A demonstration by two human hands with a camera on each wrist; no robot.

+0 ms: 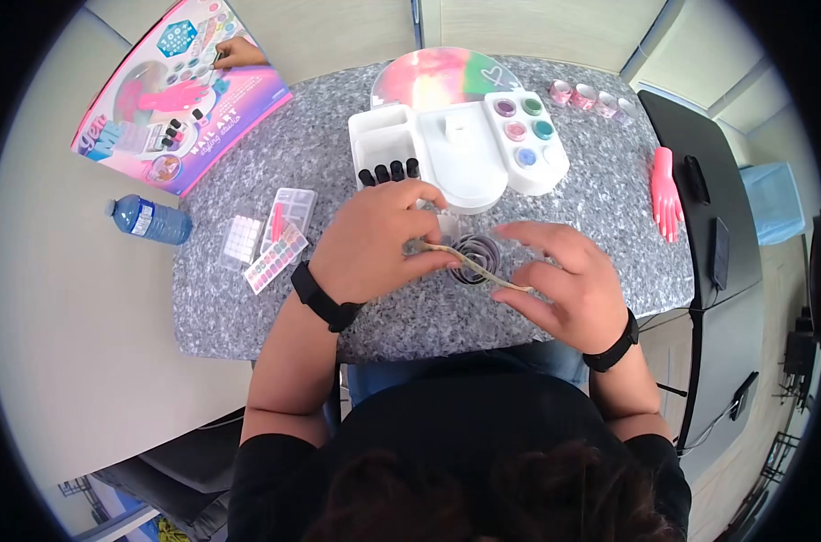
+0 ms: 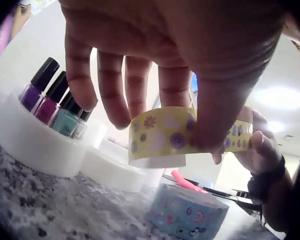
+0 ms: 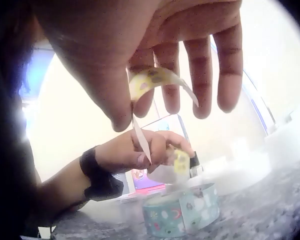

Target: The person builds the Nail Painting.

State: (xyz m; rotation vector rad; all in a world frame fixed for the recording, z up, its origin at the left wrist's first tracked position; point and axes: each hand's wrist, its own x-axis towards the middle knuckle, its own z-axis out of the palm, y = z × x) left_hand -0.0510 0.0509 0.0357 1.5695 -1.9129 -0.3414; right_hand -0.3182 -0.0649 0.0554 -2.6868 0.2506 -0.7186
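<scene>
A yellow strip [image 2: 160, 134] printed with purple flowers stretches between the two hands, its back white. My left hand [image 1: 383, 226] pinches one end between thumb and fingers, and the wrist has a black band. My right hand [image 1: 569, 285] pinches the other end with its thumb at the strip, the remaining fingers extended. Seen from the right wrist, the strip curls in an arch at that thumb. Below the strip, a coiled roll [image 1: 474, 262] lies on the table, and its light-blue patterned outside [image 2: 187, 212] shows in the left wrist view.
Ahead stands a white tray [image 1: 433, 172] with nail polish bottles [image 1: 397, 170] and colored pots [image 1: 515, 131]. Left are a sticker sheet [image 1: 277, 259], small cases [image 1: 293, 206], a water bottle [image 1: 153, 219] and a printed box [image 1: 180, 99]. Right lies a pink plastic hand [image 1: 665, 194]; small rolls [image 1: 584, 97] stand behind.
</scene>
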